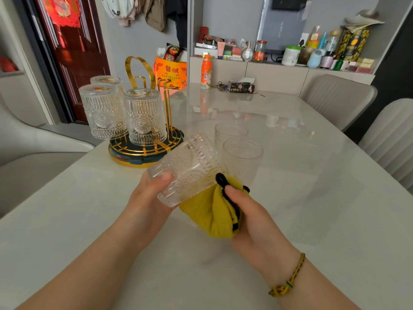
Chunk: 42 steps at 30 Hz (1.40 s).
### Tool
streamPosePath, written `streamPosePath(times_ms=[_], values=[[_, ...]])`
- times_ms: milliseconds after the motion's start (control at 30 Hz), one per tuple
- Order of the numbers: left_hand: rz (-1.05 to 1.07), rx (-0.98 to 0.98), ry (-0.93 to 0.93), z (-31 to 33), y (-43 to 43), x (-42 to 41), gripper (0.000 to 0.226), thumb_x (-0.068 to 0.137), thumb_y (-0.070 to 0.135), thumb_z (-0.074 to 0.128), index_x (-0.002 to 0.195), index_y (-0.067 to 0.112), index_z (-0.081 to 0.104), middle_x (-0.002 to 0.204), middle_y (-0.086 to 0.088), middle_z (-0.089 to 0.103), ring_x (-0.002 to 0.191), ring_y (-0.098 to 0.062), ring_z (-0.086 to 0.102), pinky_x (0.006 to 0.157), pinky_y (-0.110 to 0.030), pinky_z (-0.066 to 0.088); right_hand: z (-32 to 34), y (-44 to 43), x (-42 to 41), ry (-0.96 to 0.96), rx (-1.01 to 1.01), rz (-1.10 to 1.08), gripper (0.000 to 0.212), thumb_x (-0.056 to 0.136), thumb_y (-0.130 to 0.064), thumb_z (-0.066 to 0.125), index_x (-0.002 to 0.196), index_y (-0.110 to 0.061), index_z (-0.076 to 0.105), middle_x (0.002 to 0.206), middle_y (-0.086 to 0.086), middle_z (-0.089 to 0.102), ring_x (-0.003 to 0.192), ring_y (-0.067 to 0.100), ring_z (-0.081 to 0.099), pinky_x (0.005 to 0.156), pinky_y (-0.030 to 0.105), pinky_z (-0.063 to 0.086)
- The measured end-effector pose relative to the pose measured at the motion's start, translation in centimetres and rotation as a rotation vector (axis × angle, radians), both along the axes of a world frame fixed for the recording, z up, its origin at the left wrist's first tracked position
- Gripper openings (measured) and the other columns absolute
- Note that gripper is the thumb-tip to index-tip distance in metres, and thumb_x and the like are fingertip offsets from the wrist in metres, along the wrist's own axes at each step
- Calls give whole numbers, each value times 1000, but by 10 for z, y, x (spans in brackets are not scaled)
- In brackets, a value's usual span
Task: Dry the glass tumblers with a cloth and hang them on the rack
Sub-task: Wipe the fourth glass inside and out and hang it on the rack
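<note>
Within the left hand — tilted tumbler, cloth against it.

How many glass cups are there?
6 cups: three upside down on the rack, one in the left hand, two standing on the table. Rack may hide more.

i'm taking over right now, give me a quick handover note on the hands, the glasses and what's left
Left hand grips a tumbler, tilted above the table.
Right hand holds the yellow cloth against that tumbler.
Done: three tumblers hang upside down on the gold rack.
Left: finish drying the held one and hang it, then dry and hang the two upright tumblers standing on the table.
</note>
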<state>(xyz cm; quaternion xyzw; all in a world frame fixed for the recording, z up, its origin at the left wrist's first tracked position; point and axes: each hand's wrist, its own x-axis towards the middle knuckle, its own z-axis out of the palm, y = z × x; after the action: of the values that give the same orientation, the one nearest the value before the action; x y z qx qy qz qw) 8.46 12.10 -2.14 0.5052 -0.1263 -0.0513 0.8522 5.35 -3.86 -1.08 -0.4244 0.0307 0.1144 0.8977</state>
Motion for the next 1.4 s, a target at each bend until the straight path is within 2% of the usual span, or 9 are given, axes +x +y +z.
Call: streamPosePath(times_ms=[200,300,400,500,633,733,933,1100,1400], values=[[122,275,-35,-3,2,3,99,24,51,83,113,23,50,110,-2,64,100,-12,62,80,-22,50,9,-7,0,22,93,64,49,65,-51,46,89,-17,72,100,6,72,87,18,69,68,29,58],[120,447,-34,-4,-1,1,65,48,28,82,101,28,46,95,7,59,71,9,62,56,-5,46,1,-12,5,31,-56,-32,48,60,-43,56,98,-15,67,98,5,72,86,18,69,66,29,58],[85,622,-76,-6,-2,-1,82,39,38,81,111,36,42,106,14,57,89,6,60,69,-10,48,1,-18,4,-89,-173,-123,25,57,-22,67,79,-10,65,68,10,63,57,21,60,48,31,46],[61,568,-73,-8,-1,-2,73,30,45,74,100,35,52,96,12,69,88,-2,67,66,-11,50,1,-21,1,-195,-199,-127,6,55,-16,61,57,-13,56,45,6,47,37,20,42,45,32,23],[107,377,-99,-8,-2,1,114,22,59,84,122,14,52,109,-3,69,103,-19,65,87,-29,52,-3,-18,3,-106,-135,-113,33,61,-7,56,93,-1,60,64,11,56,50,19,54,47,24,48],[144,284,-128,-6,-4,-1,119,26,63,83,126,10,48,108,0,70,104,-16,64,80,-21,52,-7,-12,1,-36,-93,-96,9,75,2,55,82,-4,58,62,10,56,51,19,56,48,23,50],[181,357,-168,-7,-16,-4,76,32,33,85,101,21,54,87,10,73,84,-1,68,65,-10,50,-17,1,-2,41,-15,25,58,63,-18,72,114,2,54,100,18,58,93,29,54,75,34,47],[254,288,-119,-6,-9,3,94,33,39,82,119,17,50,110,-3,67,99,-15,66,76,-21,55,-10,5,-6,88,-97,69,26,61,-12,59,85,-4,61,73,13,67,66,23,65,58,30,56],[223,432,-229,-4,-22,-12,55,54,5,80,100,17,53,79,19,72,78,9,65,63,-4,46,-6,-3,-2,25,1,-103,24,70,-12,54,93,-9,56,70,6,60,61,15,57,52,22,49]])
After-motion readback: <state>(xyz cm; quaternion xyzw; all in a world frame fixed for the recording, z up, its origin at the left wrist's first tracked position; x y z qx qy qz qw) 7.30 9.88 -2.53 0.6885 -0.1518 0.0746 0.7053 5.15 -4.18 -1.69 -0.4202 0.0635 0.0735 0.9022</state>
